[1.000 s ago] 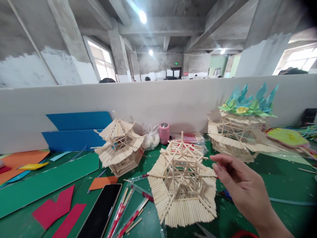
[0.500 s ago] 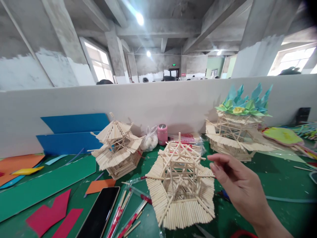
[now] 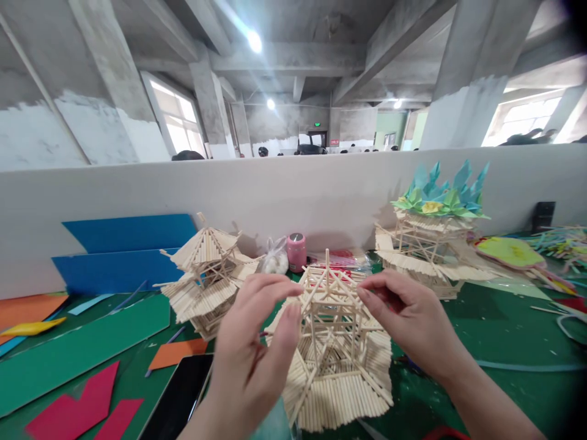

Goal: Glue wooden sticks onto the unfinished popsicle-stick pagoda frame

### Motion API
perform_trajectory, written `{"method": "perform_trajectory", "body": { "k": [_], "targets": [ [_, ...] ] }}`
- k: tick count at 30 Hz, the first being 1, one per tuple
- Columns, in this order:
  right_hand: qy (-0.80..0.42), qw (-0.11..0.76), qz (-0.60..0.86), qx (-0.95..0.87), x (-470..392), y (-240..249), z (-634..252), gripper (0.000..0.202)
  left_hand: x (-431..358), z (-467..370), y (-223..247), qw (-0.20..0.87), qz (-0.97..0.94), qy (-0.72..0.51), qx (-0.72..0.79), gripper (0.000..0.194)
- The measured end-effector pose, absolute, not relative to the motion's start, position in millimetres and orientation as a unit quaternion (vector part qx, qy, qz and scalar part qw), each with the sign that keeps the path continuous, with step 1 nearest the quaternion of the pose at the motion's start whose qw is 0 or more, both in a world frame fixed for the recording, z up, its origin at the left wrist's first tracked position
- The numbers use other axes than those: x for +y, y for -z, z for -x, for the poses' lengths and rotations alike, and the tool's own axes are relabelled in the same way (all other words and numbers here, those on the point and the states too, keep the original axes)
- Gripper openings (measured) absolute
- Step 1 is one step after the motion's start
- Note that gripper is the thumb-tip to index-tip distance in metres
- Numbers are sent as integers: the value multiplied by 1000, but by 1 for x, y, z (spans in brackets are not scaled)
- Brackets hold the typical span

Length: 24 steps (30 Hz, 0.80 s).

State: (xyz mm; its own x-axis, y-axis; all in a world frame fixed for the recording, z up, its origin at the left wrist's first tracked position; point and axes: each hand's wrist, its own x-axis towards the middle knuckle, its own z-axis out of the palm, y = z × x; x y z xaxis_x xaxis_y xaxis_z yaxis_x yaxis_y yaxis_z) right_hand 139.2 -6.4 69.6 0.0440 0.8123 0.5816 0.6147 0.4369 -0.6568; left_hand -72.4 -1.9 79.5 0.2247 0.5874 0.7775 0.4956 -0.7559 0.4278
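Note:
A small pavilion model (image 3: pixel 337 397) made of thin wooden sticks stands in front of me, its upper roof an open frame with an upright stick on top. At that frame's left side is my left hand (image 3: pixel 252 342), fingers curved and thumb apart from the index finger, with nothing visible between them. My right hand (image 3: pixel 408 318) is at the frame's right corner, where thumb and index fingertips pinch together at a stick end. The left hand hides part of the model's left side.
A second stick pavilion (image 3: pixel 211 263) stands left, and another (image 3: pixel 422 244), topped with folded blue and green paper, stands back right. A pink jar (image 3: pixel 296 253), phone (image 3: pixel 177 397), green board (image 3: pixel 87 348) and red paper (image 3: pixel 77 403) lie around. A white partition (image 3: pixel 275 189) runs behind.
My left hand has come into view at the model's left side. My right hand has moved left to the roof frame, its fingertips closing together. The view has shifted slightly.

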Motion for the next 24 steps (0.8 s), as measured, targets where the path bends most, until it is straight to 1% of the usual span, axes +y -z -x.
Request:
{"method": "perform_trajectory", "body": {
  "k": [3, 7, 12, 16, 24],
  "targets": [
    [-99, 467, 528, -702, 1, -75, -136, 8, 20, 58, -89, 23, -819, -457, 347, 19],
    [-67, 432, 548, -713, 9, -80, -131, 9, 39, 50, -81, 11, -840, -402, 366, 24],
    [-51, 399, 576, -712, 15, -81, -126, 12, 47, 43, -83, 43, -853, -363, 373, 24],
    [-47, 389, 577, -717, 18, -80, -125, 14, 52, 38, -88, 75, -854, -349, 378, 26],
    [-54, 389, 573, -719, 19, -78, -124, 14, 54, 34, -88, 103, -854, -359, 361, 26]
  ]
}}
